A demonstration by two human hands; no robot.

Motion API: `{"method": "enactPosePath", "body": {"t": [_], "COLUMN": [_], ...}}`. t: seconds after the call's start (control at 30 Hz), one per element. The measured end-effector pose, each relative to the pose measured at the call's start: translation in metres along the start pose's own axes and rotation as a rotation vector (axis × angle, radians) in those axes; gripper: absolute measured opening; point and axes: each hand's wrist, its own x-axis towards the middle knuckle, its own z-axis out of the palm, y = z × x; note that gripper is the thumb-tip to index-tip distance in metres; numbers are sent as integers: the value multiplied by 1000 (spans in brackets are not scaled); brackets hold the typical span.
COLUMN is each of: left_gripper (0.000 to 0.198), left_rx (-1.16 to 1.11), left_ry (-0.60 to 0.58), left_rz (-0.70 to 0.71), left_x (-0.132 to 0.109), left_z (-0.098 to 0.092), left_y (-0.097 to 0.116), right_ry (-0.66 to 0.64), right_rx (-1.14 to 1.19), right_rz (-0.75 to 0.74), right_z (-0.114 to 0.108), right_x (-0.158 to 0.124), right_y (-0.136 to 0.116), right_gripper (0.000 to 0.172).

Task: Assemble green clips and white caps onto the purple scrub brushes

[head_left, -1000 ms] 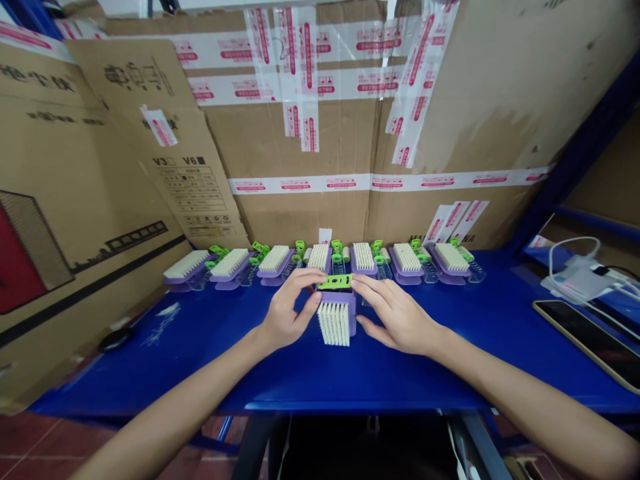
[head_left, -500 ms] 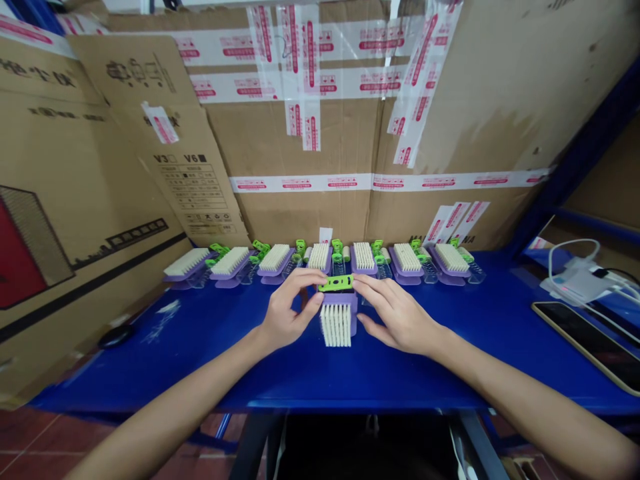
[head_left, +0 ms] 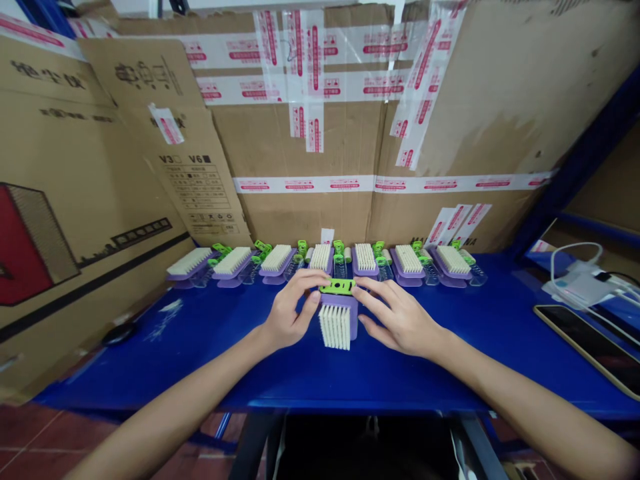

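Note:
Between my hands, a scrub brush (head_left: 335,325) with a purple back and cream bristles lies on the blue table, bristles showing toward me. A bright green plastic piece (head_left: 337,287) with holes sits at the brush's far end. My left hand (head_left: 289,310) pinches the left end of this piece, fingers on top and thumb near the brush's corner. On its right end rest the fingertips of my right hand (head_left: 397,317), whose thumb lies beside the purple back. How the green piece joins the brush is hidden under the fingers.
Behind, several similar brushes (head_left: 410,259) with green clips and clear plastic parts stand in a row against the cardboard wall (head_left: 300,220). A phone (head_left: 590,347) and a white charger with cables (head_left: 583,283) lie at the right. A dark round object (head_left: 119,333) sits at the left.
The green piece looks a little lower and more level, tipped so its holed face shows more. Both hands stay on it; the view has shifted slightly.

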Motion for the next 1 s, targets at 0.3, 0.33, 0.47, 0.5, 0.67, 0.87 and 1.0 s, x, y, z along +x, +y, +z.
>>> {"method": "enactPosePath", "body": {"t": [0.3, 0.33, 0.47, 0.5, 0.67, 0.87, 1.0], "left_gripper": [25, 25, 27, 27, 29, 27, 27], "left_rx": [30, 32, 36, 37, 39, 37, 55], "left_ry": [-15, -14, -13, -10, -3, 0, -18], "left_rz": [11, 11, 9, 10, 19, 11, 3], "left_x": [1, 1, 0, -1, -1, -2, -5], "left_z": [-1, -1, -1, -1, -1, 0, -1], "left_y": [1, 2, 2, 2, 3, 2, -1], "right_ry": [-2, -4, -15, -18, -26, -32, -46], "right_rx": [-10, -8, -1, 1, 6, 11, 27], "right_rz": [5, 8, 12, 13, 12, 15, 33], "right_z": [2, 2, 4, 5, 6, 5, 8], "right_x": [-1, -1, -4, -4, -4, -4, -6], "right_y": [-2, -1, 0, 0, -1, -1, 0], "right_gripper": [70, 71, 73, 73, 75, 72, 71]}}
